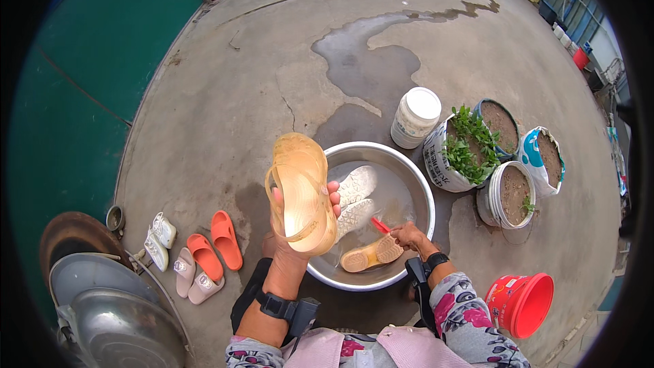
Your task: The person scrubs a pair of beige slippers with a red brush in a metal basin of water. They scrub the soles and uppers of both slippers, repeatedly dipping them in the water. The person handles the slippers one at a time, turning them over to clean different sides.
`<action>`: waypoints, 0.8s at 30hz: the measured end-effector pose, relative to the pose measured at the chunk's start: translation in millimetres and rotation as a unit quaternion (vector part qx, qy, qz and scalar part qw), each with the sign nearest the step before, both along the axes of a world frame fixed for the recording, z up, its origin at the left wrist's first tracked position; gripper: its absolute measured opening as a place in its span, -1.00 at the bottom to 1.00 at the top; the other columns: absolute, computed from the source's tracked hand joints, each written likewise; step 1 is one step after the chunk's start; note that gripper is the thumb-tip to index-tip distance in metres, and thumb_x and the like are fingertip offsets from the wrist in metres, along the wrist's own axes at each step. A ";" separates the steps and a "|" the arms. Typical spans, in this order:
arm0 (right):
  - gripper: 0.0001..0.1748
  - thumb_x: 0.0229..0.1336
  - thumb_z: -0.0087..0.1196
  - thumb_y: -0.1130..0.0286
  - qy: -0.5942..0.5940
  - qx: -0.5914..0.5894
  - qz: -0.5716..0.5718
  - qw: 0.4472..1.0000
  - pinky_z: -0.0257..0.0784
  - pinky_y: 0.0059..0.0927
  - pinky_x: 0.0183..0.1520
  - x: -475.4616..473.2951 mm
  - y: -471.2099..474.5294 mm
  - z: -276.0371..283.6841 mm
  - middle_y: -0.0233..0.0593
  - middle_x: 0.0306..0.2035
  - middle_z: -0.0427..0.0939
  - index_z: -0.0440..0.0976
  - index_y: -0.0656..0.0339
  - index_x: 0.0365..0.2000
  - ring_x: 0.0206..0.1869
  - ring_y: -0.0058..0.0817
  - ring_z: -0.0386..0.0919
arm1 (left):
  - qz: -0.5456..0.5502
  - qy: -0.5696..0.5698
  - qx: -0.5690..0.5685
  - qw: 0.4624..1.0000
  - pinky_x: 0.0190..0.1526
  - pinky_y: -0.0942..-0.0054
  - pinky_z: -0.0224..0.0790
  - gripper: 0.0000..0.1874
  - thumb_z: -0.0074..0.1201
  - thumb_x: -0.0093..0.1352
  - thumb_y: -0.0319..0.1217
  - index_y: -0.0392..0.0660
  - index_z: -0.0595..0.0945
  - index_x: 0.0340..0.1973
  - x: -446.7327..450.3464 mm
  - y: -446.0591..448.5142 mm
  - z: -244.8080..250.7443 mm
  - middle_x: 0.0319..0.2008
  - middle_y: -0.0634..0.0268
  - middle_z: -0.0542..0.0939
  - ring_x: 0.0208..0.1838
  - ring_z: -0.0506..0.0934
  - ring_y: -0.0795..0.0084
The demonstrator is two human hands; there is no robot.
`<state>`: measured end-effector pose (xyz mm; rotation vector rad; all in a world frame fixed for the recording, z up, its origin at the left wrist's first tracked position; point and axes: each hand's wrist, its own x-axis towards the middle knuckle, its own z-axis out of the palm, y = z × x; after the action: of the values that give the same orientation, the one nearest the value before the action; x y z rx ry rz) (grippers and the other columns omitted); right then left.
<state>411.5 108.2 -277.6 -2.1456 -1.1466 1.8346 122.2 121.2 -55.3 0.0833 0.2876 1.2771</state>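
Note:
My left hand [333, 197] holds a yellow plastic sandal [306, 194] above the left rim of a metal basin [430, 209], its insole and straps facing up. My right hand [410, 237] grips a red-handled tool [380, 225], perhaps a brush; its far end is hidden. Below that hand a second yellow sandal [359, 259] lies sole up in the basin's cloudy water. Two pale shoes [359, 184] with patterned soles upward rest in the water beside the raised sandal, which partly covers them.
Orange slides [226, 240], pale pink slides [185, 271] and white sneakers [156, 250] stand on the concrete at left, near stacked metal basins [122, 332]. Right of the basin are a lidded white tub [416, 117], several planters [506, 194] and a red bucket [521, 304].

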 end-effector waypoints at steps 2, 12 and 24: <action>-0.63 0.06 0.09 0.41 0.092 0.020 0.007 0.996 0.15 -0.59 -0.72 -1.1 18.3 55.6 -0.32 -0.63 0.42 0.49 0.43 -0.12 -0.74 -0.65 0.26 | -0.001 -0.018 -0.005 1.000 0.03 0.19 0.41 -0.11 0.16 0.16 0.14 -0.31 0.29 0.15 0.0 1.4 -2.1 -0.02 -0.07 0.45 -0.03 0.50 0.13; -0.58 0.20 0.07 0.39 0.443 0.163 0.002 0.881 0.02 -0.73 -0.62 -27.2 -40.5 267.2 -0.40 -0.50 0.40 0.41 0.32 0.05 -0.61 -0.80 0.16 | 0.029 -0.025 -0.066 0.997 0.05 0.03 0.31 -0.25 0.08 0.12 0.18 -0.04 0.41 0.09 7.3 -3.3 -23.9 0.01 0.16 0.46 0.07 0.43 0.17; -0.63 0.16 0.02 0.48 0.336 0.278 0.005 0.900 0.14 -0.71 -0.52 -54.4 -46.4 256.3 -0.44 -0.47 0.43 0.46 0.31 0.00 -0.53 -0.77 0.24 | 0.046 0.020 -0.053 0.997 0.11 0.08 0.31 -0.33 0.06 0.21 0.10 -0.02 0.39 0.12 3.9 0.6 -30.6 0.07 0.21 0.45 0.11 0.42 0.17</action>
<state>357.1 61.9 -21.4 -1.0726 -1.2696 1.7348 126.1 121.8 -85.9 0.0053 0.3974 1.3510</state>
